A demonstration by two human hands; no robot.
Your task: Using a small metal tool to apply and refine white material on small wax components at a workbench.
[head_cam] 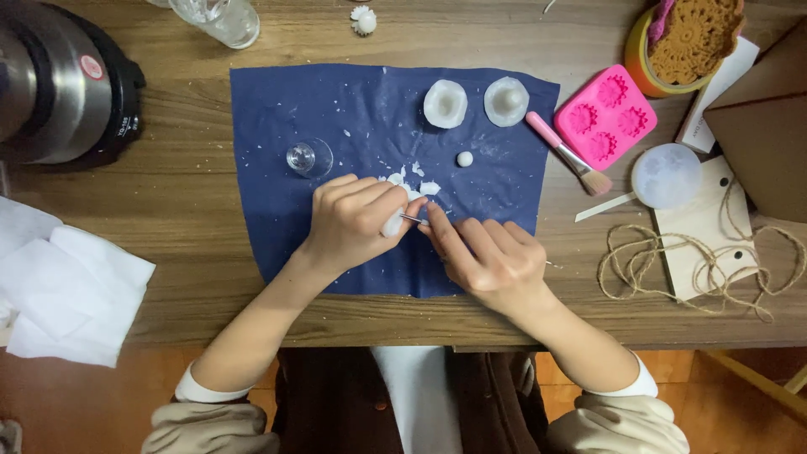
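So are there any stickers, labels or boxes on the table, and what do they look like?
Round sticker: on the black and silver pot, top left; red and white.
Cardboard box: right edge; brown, plain.
White card: beside the box, under the yellow tub; print too small to tell.

Two hands work a small white piece over a blue cloth on the desk.

The left hand grips the white piece while the right hand sets a thin metal tool against it. White crumbs lie just beyond; farther off sit two white moulds, and to the right a pink brush and pink mould tray.
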